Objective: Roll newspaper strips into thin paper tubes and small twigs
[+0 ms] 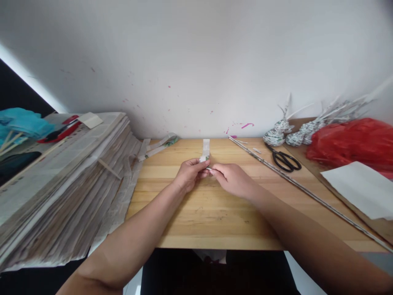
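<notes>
A narrow newspaper strip (pixel 206 147) reaches from my fingers toward the wall, over the middle of the wooden table. Its near end is pinched between the thumb and fingers of my left hand (pixel 192 171). My right hand (pixel 229 176) is closed, with thumb and fingertips on a thin rolled tip of the paper just right of the left thumb. Both hands nearly touch each other. Long thin rolled paper sticks (pixel 288 177) lie diagonally to the right of my right hand.
A tall newspaper stack (pixel 70 184) fills the left side, with a red cutter (pixel 66 128) on top. More paper strips (pixel 158 145) lie beside it. At the right are black scissors (pixel 284 160), woven paper pieces (pixel 276 133), a red plastic bag (pixel 353 141) and white paper (pixel 362 188).
</notes>
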`<state>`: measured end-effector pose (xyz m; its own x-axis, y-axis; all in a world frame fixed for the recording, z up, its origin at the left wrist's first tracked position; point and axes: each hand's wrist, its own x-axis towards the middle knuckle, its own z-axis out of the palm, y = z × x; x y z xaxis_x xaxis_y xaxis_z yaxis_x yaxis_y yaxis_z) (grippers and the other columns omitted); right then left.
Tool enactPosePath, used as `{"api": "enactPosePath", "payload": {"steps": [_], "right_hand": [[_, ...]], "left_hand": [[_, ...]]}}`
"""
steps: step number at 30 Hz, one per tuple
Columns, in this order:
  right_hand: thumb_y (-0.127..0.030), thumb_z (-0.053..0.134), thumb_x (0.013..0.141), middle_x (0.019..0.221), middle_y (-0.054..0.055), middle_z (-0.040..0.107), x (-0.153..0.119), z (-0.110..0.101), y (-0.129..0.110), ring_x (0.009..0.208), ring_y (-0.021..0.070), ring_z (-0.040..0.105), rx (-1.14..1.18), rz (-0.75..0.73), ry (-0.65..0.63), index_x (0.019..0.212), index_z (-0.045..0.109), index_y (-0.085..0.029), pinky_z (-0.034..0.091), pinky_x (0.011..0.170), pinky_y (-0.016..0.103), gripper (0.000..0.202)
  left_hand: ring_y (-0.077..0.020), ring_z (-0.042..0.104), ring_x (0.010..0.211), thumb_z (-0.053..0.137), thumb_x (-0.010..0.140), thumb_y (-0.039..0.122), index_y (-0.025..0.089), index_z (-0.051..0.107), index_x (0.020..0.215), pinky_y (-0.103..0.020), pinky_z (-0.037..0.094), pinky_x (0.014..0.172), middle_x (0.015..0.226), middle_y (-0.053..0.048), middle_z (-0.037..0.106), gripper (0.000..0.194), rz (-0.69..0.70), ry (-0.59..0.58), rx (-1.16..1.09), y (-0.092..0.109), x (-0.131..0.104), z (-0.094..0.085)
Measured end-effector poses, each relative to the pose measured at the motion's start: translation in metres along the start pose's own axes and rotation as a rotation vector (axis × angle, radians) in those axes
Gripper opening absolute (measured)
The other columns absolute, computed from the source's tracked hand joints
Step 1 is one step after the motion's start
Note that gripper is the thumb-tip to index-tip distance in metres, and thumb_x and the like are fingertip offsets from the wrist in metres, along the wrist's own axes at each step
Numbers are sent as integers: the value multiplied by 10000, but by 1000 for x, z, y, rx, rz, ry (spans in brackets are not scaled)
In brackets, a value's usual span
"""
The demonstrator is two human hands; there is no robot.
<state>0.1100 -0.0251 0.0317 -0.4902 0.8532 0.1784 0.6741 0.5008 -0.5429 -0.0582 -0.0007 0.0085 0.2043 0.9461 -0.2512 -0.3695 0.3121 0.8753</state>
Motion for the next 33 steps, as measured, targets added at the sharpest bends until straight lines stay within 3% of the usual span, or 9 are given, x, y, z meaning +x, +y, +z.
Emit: {"api": "enactPosePath", "payload": {"steps": [3, 8, 11, 14, 17, 22, 28, 33], "right_hand": [[-314, 377, 957, 715, 35, 622, 2, -2, 1, 622, 125, 525, 106, 104, -82, 797, 624, -175, 342, 606, 255, 326], [-414, 397, 933, 652, 5, 521, 4, -5, 2, 507, 87, 462, 547, 389, -306, 793, 642, -151, 327, 451, 216, 386], [-457, 434, 901, 589, -24, 448, 5, -6, 3, 435, 69, 412, 687, 501, -343, 744, 616, -150, 267, 385, 204, 390], [-455, 435, 894, 561, -31, 430, 5, -8, 4, 419, 69, 408, 659, 518, -347, 722, 609, -153, 262, 379, 207, 388], [-434, 405, 918, 569, -22, 463, 4, -8, 2, 457, 83, 439, 507, 422, -286, 754, 634, -160, 292, 422, 218, 392], [-370, 454, 928, 668, 10, 606, 0, -2, -3, 584, 111, 497, 69, 63, 36, 812, 633, -178, 311, 568, 249, 287], [-306, 346, 976, 836, 58, 692, -1, -2, 0, 712, 154, 589, 11, 43, -14, 876, 650, -184, 343, 637, 259, 342], [-350, 421, 954, 846, 68, 683, -2, -4, -3, 722, 168, 579, -102, -13, -1, 912, 628, -183, 335, 648, 272, 268]], "left_hand": [[-77, 589, 520, 845, 575, 252, 98, 641, 703, -155, 464, 492, 596, -22, 640, 286, 11, -5, -2, -1, -1, 1], [-65, 553, 474, 845, 584, 281, 98, 631, 690, -156, 454, 464, 576, -14, 622, 301, 4, -54, 9, 0, -3, 1], [-64, 557, 482, 845, 589, 286, 91, 644, 707, -156, 463, 472, 589, -19, 626, 304, -9, -73, 19, 0, -3, 0], [-67, 573, 503, 848, 587, 290, 84, 656, 725, -159, 480, 497, 609, -28, 636, 313, -26, -88, 25, 0, -3, 0], [-73, 589, 528, 856, 572, 270, 83, 662, 740, -165, 492, 521, 634, -35, 650, 318, -23, -91, 18, 1, -2, -1], [-76, 598, 550, 846, 586, 264, 86, 659, 727, -155, 473, 508, 652, -37, 658, 293, 11, -67, 14, 1, -2, -1], [-75, 592, 542, 837, 597, 266, 90, 656, 716, -167, 472, 528, 618, -24, 640, 279, 14, -77, 29, 1, -2, 0], [-62, 565, 519, 842, 583, 263, 97, 651, 707, -158, 454, 495, 607, -13, 630, 282, 12, -29, 29, 1, 0, -1]]}}
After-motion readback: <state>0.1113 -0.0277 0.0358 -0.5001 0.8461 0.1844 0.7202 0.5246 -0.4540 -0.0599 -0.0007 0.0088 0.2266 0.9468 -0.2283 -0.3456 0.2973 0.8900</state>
